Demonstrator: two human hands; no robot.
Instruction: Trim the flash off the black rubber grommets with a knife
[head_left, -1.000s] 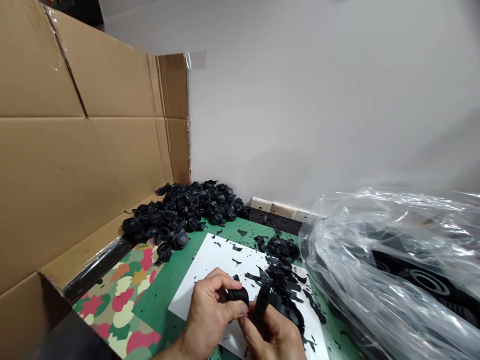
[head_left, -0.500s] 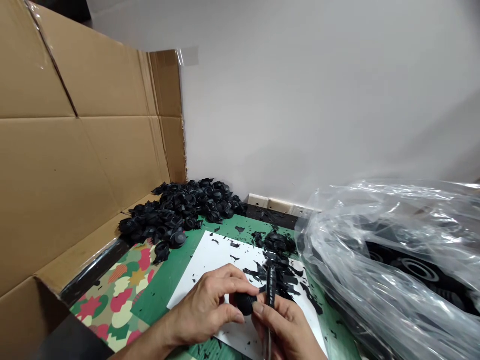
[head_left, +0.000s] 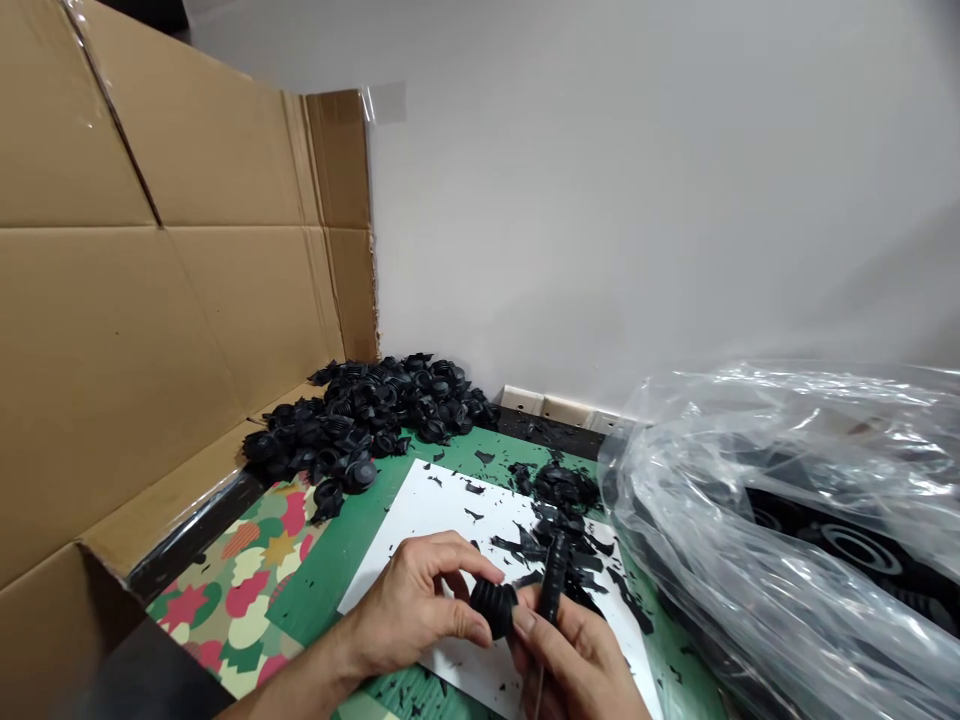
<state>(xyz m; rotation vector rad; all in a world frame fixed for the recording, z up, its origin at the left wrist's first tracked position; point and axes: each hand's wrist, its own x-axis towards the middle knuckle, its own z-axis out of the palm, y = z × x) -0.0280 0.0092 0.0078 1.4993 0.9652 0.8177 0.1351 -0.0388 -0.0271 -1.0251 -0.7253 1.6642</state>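
One ribbed black piece (head_left: 493, 608), pinched by left hand (head_left: 416, 605) and right hand (head_left: 574, 650); right-held black-handled tool (head_left: 554, 578) best angled clear.

No text, label, brand or number can be read in the frame. Near the upper right corner of the white sheet (head_left: 416, 510), low and right of centre in the frame, are small dark marks (head_left: 591, 530), too small to tell whether they are writing. The patterned sheet (head_left: 246, 632) at the lower left bears printed shapes, among them stars. At the lower right, pale concentric rings (head_left: 860, 548) show through the clear plastic (head_left: 667, 540), without legible lettering.
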